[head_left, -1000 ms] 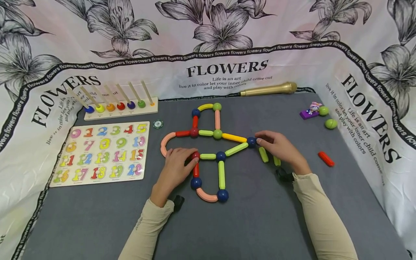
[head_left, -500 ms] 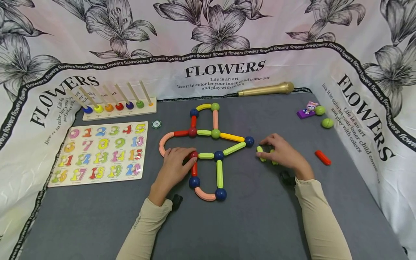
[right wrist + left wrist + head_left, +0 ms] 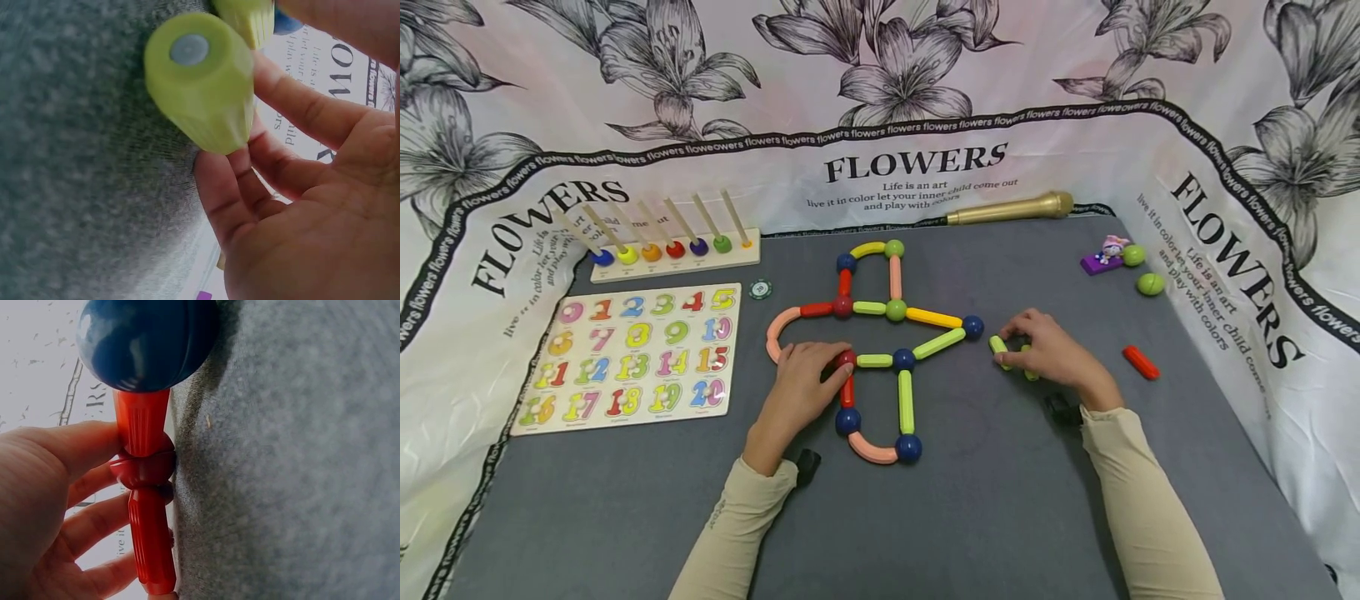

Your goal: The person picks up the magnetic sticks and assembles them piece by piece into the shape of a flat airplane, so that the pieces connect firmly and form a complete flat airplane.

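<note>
A magnetic stick-and-ball figure lies in the middle of the table in the head view. My left hand (image 3: 803,385) pinches its red ball (image 3: 145,470) between thumb and fingers, where two red rods (image 3: 153,540) meet. A dark blue ball (image 3: 147,344) is at the near end of one of them. To the right of the figure, my right hand (image 3: 1051,354) pinches a short light-green rod (image 3: 999,352) between thumb and index finger. A second light-green rod (image 3: 200,81) lies beside its other fingers. The blue ball (image 3: 972,327) at the figure's right tip is a little apart from that hand.
At left lie a number puzzle board (image 3: 625,358) and a peg stand (image 3: 677,260), with a poker chip (image 3: 761,289) nearby. A gold microphone (image 3: 1011,208) lies at the back. On the right are a red rod (image 3: 1141,362), a purple toy (image 3: 1102,263) and green balls (image 3: 1150,284).
My right hand has left the blue ball at the figure's tip and come down to the light-green rod. My left hand stays at the red ball. The head view has shifted slightly.
</note>
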Motion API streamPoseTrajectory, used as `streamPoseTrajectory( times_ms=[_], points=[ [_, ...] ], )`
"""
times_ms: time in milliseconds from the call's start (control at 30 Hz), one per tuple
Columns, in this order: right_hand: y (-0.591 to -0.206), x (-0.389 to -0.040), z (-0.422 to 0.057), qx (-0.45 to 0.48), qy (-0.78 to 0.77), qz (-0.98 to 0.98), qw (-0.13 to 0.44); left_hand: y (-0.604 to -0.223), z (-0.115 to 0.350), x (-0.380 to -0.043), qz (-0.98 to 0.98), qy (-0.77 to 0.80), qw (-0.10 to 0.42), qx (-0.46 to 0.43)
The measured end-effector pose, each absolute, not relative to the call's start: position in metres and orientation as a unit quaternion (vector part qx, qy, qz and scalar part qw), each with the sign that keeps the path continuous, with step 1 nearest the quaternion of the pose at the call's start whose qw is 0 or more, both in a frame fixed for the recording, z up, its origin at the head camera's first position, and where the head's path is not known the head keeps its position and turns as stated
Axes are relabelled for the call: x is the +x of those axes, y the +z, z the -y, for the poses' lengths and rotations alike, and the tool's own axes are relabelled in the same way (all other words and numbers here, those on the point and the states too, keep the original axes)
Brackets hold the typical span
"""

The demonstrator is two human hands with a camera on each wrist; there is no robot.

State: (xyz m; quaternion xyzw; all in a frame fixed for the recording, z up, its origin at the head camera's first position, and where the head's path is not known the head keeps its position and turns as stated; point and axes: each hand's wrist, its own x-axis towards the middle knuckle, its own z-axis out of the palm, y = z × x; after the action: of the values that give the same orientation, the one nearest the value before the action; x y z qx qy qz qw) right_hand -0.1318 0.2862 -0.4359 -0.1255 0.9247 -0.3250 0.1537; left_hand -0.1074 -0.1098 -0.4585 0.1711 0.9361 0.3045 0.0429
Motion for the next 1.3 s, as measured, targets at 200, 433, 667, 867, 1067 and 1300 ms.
streamPoseTrajectory(
  times_ms=[200, 433, 667, 867, 1067, 1300],
  points=[
    [-0.437, -0.136, -0.285, -0.15, -0.306, -0.933, 0.12, -0.459, 0.111, -0.107, -0.935, 0.307, 0.044, 0.171],
    [-0.432, -0.142, -0.285, -0.139, -0.302, -0.94, 0.078, -0.46, 0.11, -0.108, -0.935, 0.308, 0.045, 0.17],
    [-0.427, -0.155, -0.277, 0.008, -0.423, -0.904, 0.063, -0.459, 0.111, -0.107, -0.935, 0.307, 0.042, 0.172],
    [-0.427, -0.163, -0.273, 0.03, -0.428, -0.899, 0.082, -0.46, 0.11, -0.107, -0.934, 0.308, 0.042, 0.174],
    [-0.429, -0.167, -0.27, 0.026, -0.427, -0.897, 0.116, -0.461, 0.109, -0.107, -0.935, 0.309, 0.045, 0.171],
    [-0.428, -0.171, -0.268, 0.038, -0.413, -0.899, 0.141, -0.461, 0.11, -0.108, -0.935, 0.309, 0.047, 0.166]
  ],
)
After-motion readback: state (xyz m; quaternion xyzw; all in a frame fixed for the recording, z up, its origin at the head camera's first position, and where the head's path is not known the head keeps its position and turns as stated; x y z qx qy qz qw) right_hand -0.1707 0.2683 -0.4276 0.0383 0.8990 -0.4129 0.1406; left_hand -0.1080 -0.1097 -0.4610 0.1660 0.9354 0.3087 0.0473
